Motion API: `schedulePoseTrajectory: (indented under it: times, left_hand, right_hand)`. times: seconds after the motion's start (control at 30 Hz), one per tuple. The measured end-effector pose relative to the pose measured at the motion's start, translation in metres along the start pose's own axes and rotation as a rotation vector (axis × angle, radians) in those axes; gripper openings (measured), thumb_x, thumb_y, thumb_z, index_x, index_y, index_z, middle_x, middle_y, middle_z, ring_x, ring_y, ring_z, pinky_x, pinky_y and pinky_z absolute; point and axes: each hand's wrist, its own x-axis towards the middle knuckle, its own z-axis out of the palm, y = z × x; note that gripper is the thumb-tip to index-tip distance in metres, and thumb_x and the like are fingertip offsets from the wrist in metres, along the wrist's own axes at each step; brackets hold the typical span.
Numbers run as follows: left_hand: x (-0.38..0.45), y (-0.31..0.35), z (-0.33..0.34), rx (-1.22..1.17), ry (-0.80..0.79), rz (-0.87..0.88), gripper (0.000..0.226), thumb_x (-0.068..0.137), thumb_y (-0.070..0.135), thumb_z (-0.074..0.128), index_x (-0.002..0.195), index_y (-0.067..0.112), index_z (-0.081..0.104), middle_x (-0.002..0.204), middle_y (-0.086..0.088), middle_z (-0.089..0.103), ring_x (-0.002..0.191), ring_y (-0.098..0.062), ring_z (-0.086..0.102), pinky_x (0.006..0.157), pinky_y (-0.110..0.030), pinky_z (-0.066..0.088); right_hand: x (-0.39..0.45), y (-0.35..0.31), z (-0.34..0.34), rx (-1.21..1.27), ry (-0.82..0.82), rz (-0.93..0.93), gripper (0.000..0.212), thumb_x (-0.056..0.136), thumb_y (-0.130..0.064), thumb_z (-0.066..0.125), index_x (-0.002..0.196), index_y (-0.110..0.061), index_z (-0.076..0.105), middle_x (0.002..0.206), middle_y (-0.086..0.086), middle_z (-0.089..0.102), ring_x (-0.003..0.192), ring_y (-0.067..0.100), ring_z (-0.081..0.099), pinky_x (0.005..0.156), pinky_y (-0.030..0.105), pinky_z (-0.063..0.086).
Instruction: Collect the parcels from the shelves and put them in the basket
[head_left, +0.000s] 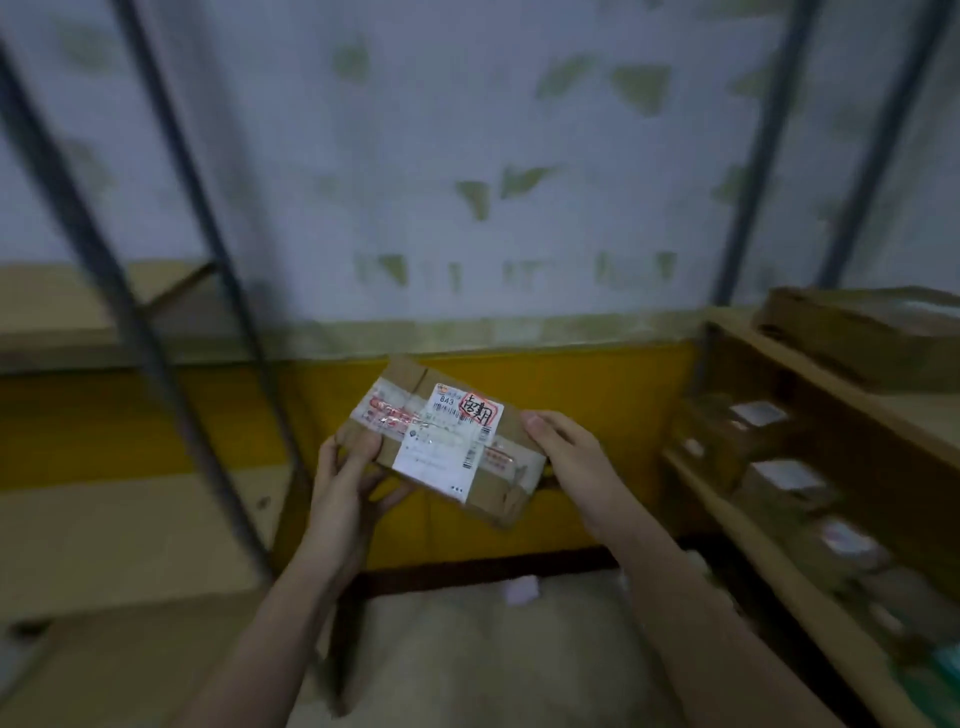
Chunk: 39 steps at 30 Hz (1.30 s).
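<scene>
Left grip (345, 475): thumb lying on the top face of the cardboard parcel (441, 441) at its near-left corner, fingers curled beneath it. Right grip (563, 447): thumb pressed on the parcel's right edge, the other fingers out of sight behind the box, closed round that end. Cardboard parcel: small flat brown box, held in the air between both hands at about mid-frame, tilted with its right end lower; sealed with clear and red-printed tape; white shipping label (449, 439) on top bearing "843", a barcode and a red-outlined handwritten mark. Behind the parcel: yellow lower wall band (597, 415) under a pale wall with greenish patches. Right side: wooden shelves (769, 551) carrying several more boxed parcels (784, 483) with white labels, blurred; a larger cardboard box (857, 338) lies on the top board. Left side: dark metal rack uprights (171, 415) with pale shelf boards, blurred. Below: pale floor with a small white scrap (521, 590).
</scene>
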Motion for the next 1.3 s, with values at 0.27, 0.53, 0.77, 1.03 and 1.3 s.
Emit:
schedulePoseTrajectory:
  times: [0.27,0.53,0.77,1.03,1.3]
  left_hand:
    - [-0.042,0.073,-0.249,-0.010,0.495,0.086,0.019,0.097,0.031,0.060,0.115,0.026,0.057,0.113,-0.007,0.072,0.090,-0.023,0.070,0.077,-0.040,0.055]
    - [-0.051,0.123,-0.419,0.183,0.702,0.052,0.044,0.094,0.041,0.065,0.134,0.039,0.048,0.104,-0.003,0.076,0.095,-0.030,0.071,0.083,-0.051,0.054]
    - [-0.044,0.180,-0.514,0.335,0.774,-0.102,0.092,0.088,0.030,0.074,0.141,0.070,0.010,0.119,0.003,0.071,0.101,-0.023,0.073,0.080,-0.046,0.061]
    - [-0.100,0.242,-0.634,0.240,1.073,-0.011,0.099,0.080,0.034,0.076,0.149,0.061,0.010,0.129,-0.003,0.066,0.106,-0.026,0.071,0.083,-0.049,0.060]
    - [-0.152,0.272,-0.805,0.110,1.283,0.069,0.083,0.082,0.037,0.076,0.146,0.037,0.024,0.123,-0.004,0.071,0.103,-0.024,0.072,0.085,-0.051,0.060]
  right_hand:
    - [0.013,-0.001,0.265,-0.154,-0.673,0.106,0.026,0.100,-0.042,0.055,0.119,-0.026,0.062,0.113,-0.003,0.069,0.106,0.015,0.064,0.087,0.042,0.058]
    - [0.030,0.015,0.486,-0.101,-1.151,0.161,0.035,0.097,-0.028,0.062,0.131,-0.023,0.055,0.120,0.008,0.069,0.103,0.020,0.071,0.079,0.038,0.061]
    - [0.052,-0.006,0.683,-0.029,-1.315,0.189,0.029,0.097,-0.023,0.062,0.124,-0.017,0.054,0.114,0.021,0.069,0.088,0.025,0.070,0.073,0.041,0.061]
    - [-0.003,-0.053,0.864,-0.120,-1.655,0.115,0.030,0.098,-0.023,0.061,0.125,-0.015,0.050,0.111,0.010,0.068,0.092,0.014,0.068,0.080,0.045,0.060]
    - [-0.094,-0.057,1.048,-0.174,-1.709,0.054,0.027,0.098,-0.026,0.062,0.121,-0.016,0.053,0.103,0.005,0.070,0.090,0.018,0.072,0.081,0.046,0.061]
